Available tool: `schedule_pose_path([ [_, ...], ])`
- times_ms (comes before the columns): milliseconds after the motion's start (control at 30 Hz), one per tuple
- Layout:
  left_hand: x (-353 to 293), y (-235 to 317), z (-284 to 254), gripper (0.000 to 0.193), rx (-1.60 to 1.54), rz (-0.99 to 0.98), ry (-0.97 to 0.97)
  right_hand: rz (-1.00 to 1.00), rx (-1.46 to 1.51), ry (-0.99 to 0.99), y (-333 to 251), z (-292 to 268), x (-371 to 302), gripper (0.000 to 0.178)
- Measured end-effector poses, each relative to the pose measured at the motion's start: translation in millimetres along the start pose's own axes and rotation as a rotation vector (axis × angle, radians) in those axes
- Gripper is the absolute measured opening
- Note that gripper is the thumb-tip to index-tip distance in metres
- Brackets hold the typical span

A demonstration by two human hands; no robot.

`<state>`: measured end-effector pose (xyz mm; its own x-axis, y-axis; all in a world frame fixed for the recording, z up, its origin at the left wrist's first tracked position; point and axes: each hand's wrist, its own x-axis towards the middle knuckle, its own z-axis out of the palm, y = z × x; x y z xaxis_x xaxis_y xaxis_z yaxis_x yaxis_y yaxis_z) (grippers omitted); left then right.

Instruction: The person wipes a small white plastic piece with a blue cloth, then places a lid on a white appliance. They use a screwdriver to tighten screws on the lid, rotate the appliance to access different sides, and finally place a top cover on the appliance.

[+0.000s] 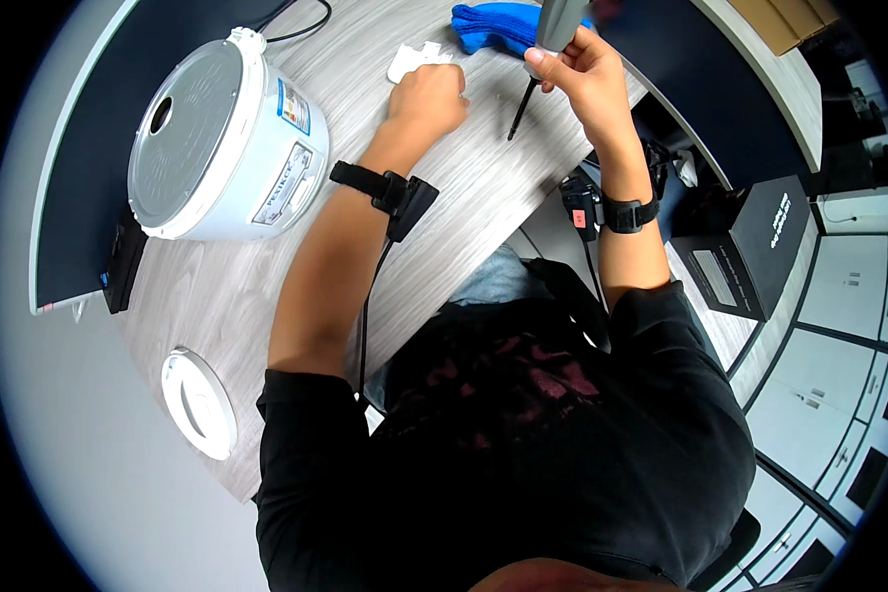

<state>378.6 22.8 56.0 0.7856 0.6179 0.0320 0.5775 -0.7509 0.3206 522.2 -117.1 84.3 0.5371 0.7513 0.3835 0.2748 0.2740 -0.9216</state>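
Observation:
My right hand [594, 83] grips a screwdriver [559, 24] with a grey handle, its dark shaft slanting down toward the tabletop. The tip hangs to the right of my left hand [428, 99] and seems to touch nothing. My left hand is closed, resting low over the table with its fingers on a small white plastic piece [403, 65]. Part of that piece is hidden behind the knuckles. Just beyond both hands lies a bunched blue cloth [496, 30].
A white round drum with a grey lid [195, 128] lies tilted on the table at left. Nearer me is a white oval ring-shaped part [222, 409]. A black box [745, 247] stands at right. Dark partitions edge the wood-grain table [444, 232].

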Motion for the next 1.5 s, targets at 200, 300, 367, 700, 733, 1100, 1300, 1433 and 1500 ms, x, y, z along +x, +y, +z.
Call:
schedule_pose_path([
  [200,4.3,-6.0,5.7,0.007,-0.046,0.004,0.027,0.000,0.025,-0.022,-1.1,-0.3,1.4,0.028],
  [300,-5.8,-9.9,2.5,0.008,-0.091,0.012,0.064,-0.015,0.016,-0.040,-2.1,3.1,2.0,0.028],
  [367,-19.5,-11.4,-8.0,0.008,-0.167,0.048,0.081,-0.014,0.032,-0.039,2.5,8.1,6.0,0.029],
  [700,-140.8,-48.1,-72.7,0.008,-0.437,-0.011,0.115,0.068,0.410,-0.365,-42.4,82.4,24.5,0.033],
  [733,-150.2,-53.4,-73.4,0.009,-0.469,-0.017,0.155,0.057,0.432,-0.386,-49.3,92.5,24.8,0.034],
  [1100,-207.7,-74.7,-86.1,0.019,-0.512,-0.008,0.562,-0.093,0.614,-0.631,-84.1,172.8,23.7,0.041],
  [1300,-215.3,-75.7,-93.9,0.020,-0.516,-0.019,0.571,-0.114,0.621,-0.684,-84.4,181.8,23.4,0.042],
  [1433,-215.7,-77.0,-93.8,0.022,-0.534,-0.005,0.569,-0.107,0.606,-0.694,-85.3,182.6,23.3,0.042],
  [1500,-215.5,-78.4,-93.1,0.022,-0.557,-0.002,0.564,-0.095,0.605,-0.693,-88.3,182.9,22.6,0.042],
])
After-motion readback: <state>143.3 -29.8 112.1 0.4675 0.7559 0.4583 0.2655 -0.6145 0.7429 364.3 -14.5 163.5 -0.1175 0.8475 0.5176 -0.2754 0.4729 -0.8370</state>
